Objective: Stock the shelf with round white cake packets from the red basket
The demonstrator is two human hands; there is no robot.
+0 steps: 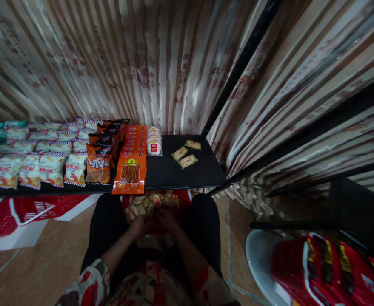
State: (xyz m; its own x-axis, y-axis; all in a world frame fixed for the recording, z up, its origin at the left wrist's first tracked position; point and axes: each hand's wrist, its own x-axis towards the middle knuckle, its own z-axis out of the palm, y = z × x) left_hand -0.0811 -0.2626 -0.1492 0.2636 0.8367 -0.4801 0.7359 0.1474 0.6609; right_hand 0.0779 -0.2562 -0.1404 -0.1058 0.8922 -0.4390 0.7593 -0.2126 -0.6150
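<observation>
Between my knees sits a red basket (pixel 187 199) filled with small snacks in clear wrappers (pixel 151 202). My left hand (pixel 140 225) and my right hand (pixel 168 220) are close together at the near side of this pile. The fingers of both curl inward, dim and partly hidden, so what they grip does not show. Clear plastic (pixel 156 241) lies just below them. On the black shelf (pixel 170 180) beyond, three small wrapped biscuits (pixel 187 160) lie loose. Left of them are a stack of round white packs (pixel 154 146) and overlapping orange packets of brown sticks (pixel 131 170).
Rows of white snack bags (pixel 51 168) and orange-black bags (pixel 98 163) fill the shelf's left side. Red baskets (pixel 30 212) stand beneath it. Black frame bars (pixel 244 63) cross in front of a striped curtain (pixel 161 55). At lower right, a grey tub (pixel 258 255) holds red packages (pixel 327 263).
</observation>
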